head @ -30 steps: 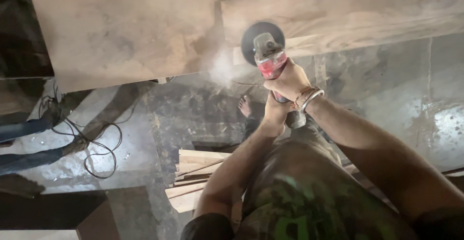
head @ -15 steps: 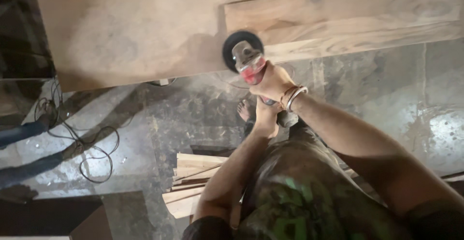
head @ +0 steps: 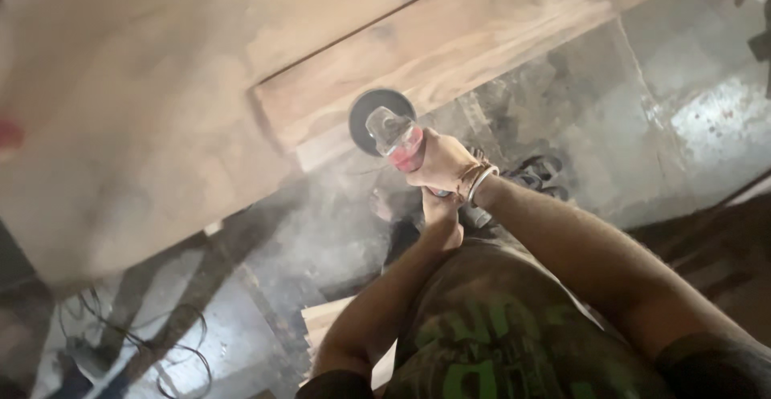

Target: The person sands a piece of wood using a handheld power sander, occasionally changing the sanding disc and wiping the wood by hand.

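Dusty concrete floor (head: 610,126), workshop. Item: red angle grinder (head: 393,132), disc resting on the lower edge of a wooden plank (head: 450,54). My right hand (head: 443,162) fingers wrapped around its body; my left hand (head: 440,210) fingers closed around its rear end. Nearby: black cable (head: 173,351), plank offcuts (head: 337,323).

Grinder (head: 397,138): red body, dark grey disc. Plank (head: 450,46): tan, streaked grain. Floor (head: 642,110): mottled grey. Shirt (head: 490,327): olive, green print. Bracelet (head: 480,182): silver.
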